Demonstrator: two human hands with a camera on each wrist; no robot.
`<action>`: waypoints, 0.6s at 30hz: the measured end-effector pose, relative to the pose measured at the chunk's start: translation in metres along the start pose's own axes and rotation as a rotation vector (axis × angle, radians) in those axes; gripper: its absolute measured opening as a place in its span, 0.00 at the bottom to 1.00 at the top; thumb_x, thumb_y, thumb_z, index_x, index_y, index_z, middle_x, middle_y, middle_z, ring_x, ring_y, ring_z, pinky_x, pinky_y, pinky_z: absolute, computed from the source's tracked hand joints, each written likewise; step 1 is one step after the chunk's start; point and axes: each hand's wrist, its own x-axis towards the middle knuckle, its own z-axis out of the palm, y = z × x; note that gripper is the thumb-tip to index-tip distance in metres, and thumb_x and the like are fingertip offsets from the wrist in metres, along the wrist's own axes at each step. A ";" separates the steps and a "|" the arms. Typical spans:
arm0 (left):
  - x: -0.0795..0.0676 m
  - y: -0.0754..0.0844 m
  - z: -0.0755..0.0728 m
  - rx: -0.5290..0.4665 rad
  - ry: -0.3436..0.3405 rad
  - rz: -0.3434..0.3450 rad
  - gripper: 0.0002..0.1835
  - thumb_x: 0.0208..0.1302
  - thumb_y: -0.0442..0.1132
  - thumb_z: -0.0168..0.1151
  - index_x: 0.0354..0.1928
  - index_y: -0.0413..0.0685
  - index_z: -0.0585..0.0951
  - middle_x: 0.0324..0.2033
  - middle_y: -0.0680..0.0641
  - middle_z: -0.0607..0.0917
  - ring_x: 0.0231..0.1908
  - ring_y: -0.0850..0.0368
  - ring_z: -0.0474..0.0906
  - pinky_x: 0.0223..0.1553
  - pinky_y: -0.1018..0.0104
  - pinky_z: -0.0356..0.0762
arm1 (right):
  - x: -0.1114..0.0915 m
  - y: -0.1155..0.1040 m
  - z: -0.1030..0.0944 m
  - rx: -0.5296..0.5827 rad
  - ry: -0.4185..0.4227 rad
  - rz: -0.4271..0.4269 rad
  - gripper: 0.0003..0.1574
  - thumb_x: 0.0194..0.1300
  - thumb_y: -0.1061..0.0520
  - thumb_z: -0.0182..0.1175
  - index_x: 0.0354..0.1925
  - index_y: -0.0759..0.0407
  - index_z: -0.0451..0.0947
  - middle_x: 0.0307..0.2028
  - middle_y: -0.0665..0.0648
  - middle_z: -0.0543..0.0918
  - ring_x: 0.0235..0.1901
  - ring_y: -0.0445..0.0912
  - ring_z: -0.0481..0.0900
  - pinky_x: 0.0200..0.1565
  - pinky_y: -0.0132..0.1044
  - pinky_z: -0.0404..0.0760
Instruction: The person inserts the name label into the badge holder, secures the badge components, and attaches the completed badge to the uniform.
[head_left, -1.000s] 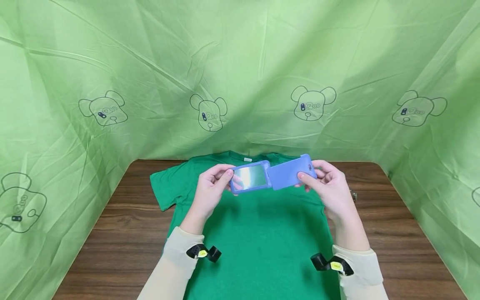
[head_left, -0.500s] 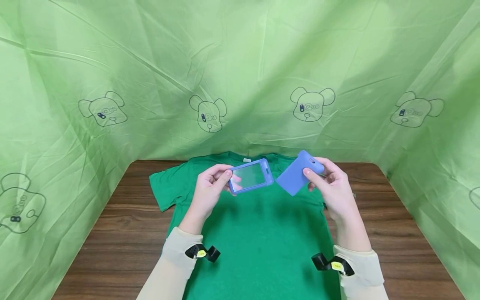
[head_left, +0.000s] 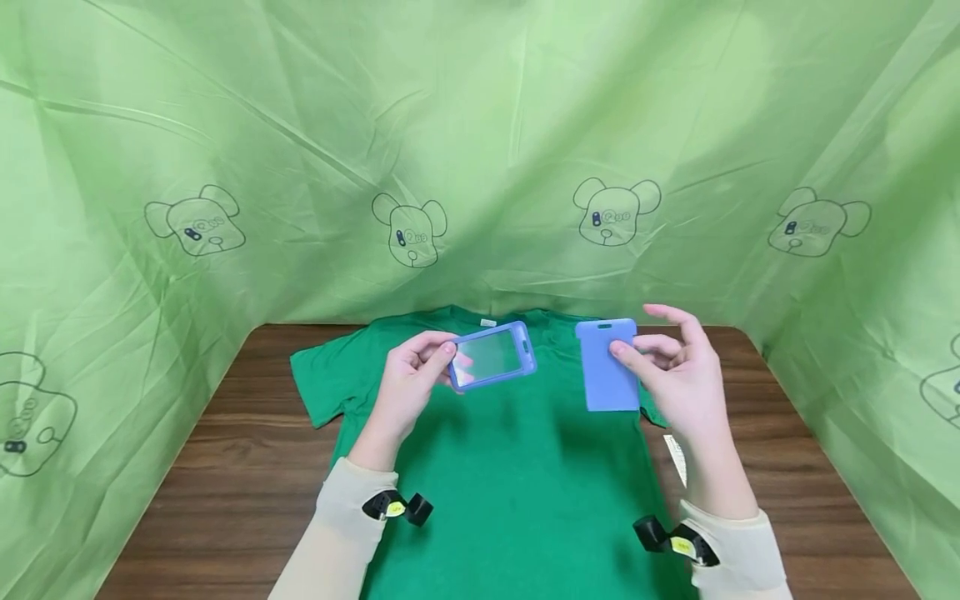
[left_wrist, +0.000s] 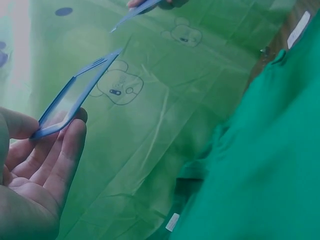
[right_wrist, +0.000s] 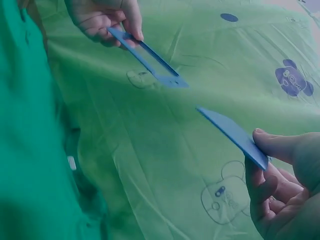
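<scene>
Head view: from above, facing forward and down, farthest back; takes in left hand (head_left: 405,375), right hand (head_left: 686,379), green shirt (head_left: 510,483), backdrop (head_left: 480,108). Left wrist view: close behind left hand, tilted, facing backdrop, shirt at right. Right wrist view: close behind right hand, shirt at left. Both wrist views share blue frame (head_left: 457,383), blue panel (head_left: 609,383).

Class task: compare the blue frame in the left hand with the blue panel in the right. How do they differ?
The blue frame has a see-through window, while the blue panel is opaque. In the head view, the frame's long sides lie nearly sideways, while the panel's run nearly upright. Both are blue, with a slot near one end.
</scene>
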 end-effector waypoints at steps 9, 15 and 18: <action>0.000 -0.002 0.000 0.019 0.021 -0.031 0.13 0.82 0.34 0.62 0.55 0.29 0.85 0.36 0.41 0.91 0.29 0.55 0.88 0.33 0.64 0.90 | 0.007 0.022 -0.041 -0.001 0.102 -0.019 0.29 0.67 0.65 0.77 0.64 0.56 0.84 0.35 0.47 0.91 0.33 0.38 0.88 0.33 0.24 0.84; 0.000 -0.005 -0.003 0.008 0.036 -0.052 0.15 0.82 0.34 0.62 0.57 0.25 0.83 0.34 0.50 0.93 0.29 0.57 0.87 0.34 0.67 0.88 | 0.013 0.051 -0.076 -0.054 0.177 0.065 0.29 0.67 0.65 0.77 0.64 0.56 0.84 0.33 0.44 0.91 0.31 0.35 0.86 0.29 0.23 0.81; 0.001 -0.006 -0.004 0.000 0.038 -0.056 0.15 0.82 0.35 0.62 0.57 0.27 0.84 0.35 0.51 0.93 0.29 0.58 0.87 0.34 0.68 0.88 | 0.020 0.067 -0.094 -0.074 0.155 0.108 0.27 0.69 0.63 0.77 0.63 0.52 0.84 0.33 0.42 0.91 0.32 0.34 0.86 0.31 0.22 0.82</action>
